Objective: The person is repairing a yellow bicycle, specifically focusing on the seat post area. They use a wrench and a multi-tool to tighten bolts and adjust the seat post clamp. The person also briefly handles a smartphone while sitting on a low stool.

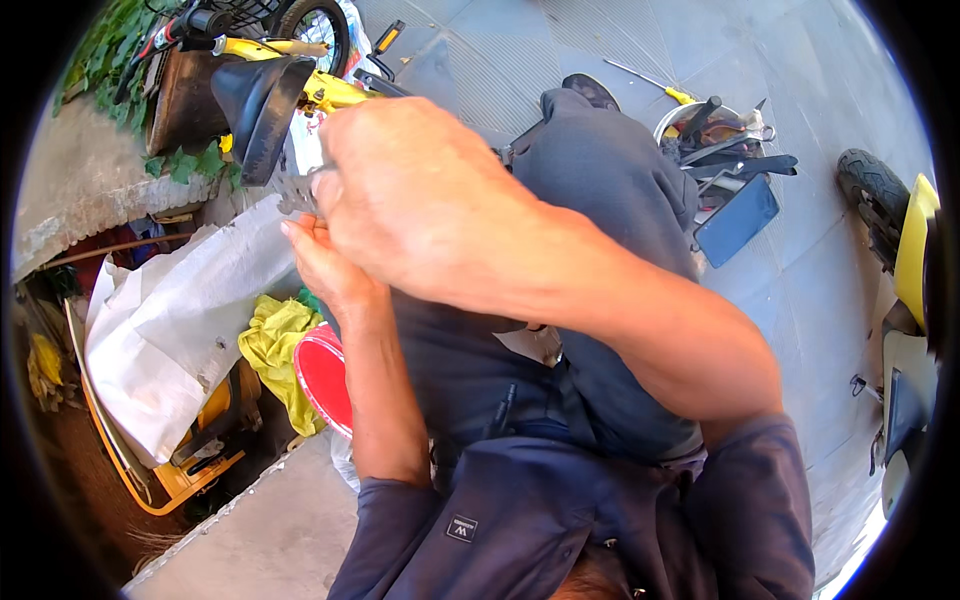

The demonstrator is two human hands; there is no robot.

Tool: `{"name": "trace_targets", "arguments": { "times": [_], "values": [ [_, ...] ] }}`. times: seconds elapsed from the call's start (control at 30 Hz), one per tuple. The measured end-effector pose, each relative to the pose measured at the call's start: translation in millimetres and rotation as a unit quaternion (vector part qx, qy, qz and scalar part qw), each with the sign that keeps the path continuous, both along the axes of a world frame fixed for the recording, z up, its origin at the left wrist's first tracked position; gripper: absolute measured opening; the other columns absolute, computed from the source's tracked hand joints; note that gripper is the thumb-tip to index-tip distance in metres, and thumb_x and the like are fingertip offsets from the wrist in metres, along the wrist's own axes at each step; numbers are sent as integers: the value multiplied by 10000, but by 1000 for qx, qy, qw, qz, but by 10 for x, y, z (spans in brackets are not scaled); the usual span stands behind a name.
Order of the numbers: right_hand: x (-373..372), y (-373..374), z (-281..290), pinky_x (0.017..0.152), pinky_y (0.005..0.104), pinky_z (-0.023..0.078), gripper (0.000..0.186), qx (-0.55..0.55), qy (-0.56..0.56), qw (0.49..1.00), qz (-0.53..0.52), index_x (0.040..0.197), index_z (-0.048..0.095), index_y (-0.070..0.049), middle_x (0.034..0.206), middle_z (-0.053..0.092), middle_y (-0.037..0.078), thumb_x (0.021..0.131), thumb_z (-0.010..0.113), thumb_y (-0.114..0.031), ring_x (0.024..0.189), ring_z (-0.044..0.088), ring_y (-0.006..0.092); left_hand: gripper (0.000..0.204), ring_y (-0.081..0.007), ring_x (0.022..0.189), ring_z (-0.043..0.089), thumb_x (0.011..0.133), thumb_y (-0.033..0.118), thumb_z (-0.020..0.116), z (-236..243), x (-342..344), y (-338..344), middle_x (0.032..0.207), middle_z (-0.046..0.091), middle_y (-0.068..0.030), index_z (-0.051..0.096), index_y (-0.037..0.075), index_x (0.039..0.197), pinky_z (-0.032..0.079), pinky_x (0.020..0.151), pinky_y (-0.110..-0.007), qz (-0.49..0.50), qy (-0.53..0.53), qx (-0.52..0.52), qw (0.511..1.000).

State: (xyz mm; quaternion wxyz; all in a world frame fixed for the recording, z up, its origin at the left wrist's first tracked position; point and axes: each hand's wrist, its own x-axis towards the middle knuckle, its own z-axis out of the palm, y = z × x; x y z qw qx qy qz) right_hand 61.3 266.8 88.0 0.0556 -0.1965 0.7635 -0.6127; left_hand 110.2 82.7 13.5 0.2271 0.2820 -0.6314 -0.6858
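Just beyond the right hand point(425, 200): yellow bicycle point(335, 92). Left of both hands, white sheet point(165, 330). Well off right, yellow-handled screwdriver point(681, 96), unused. Right hand pinches thin grey metal piece point(294, 194); left hand point(335, 268) underneath, grip hidden, can't tell. Looks mid-job: piece not set down, finished steps unclear.

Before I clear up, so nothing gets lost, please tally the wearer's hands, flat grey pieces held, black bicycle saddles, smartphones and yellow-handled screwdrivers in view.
Left hand and right hand: 2
Flat grey piece, in the right hand: 1
Black bicycle saddle: 1
Smartphone: 1
Yellow-handled screwdriver: 1
Total: 6
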Motion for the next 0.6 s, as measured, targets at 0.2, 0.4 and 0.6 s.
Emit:
{"name": "trace_targets", "arguments": {
  "times": [0.2,0.4,0.6],
  "values": [
    [100,1388,-245,466,259,401,218,-232,-178,925,-242,879,633,30,617,534,10,909,562,-173,509,469,75,461,-251,1143,532,1016,324,403,-295,-48,318,1212,576,-185,542,-64,1223,379,1019,-349,-50,-56,-379,922],
    [660,2122,-1358,444,220,323,182,-158,-331,827,-426,893,586,-7,667,553,14,928,552,-183,496,430,61,417,-266,1076,527,1013,310,411,-260,-73,344,1131,561,-160,613,-39,1119,388,976,-366,-85,-88,-443,888],
    [1373,2072,-1764,455,242,346,173,-106,-444,797,-395,901,596,-15,636,558,20,926,562,-183,494,446,71,395,-237,1081,527,1009,302,427,-233,-88,288,1131,550,-132,626,-28,1094,387,979,-352,-89,-107,-448,883]
  ]
}}
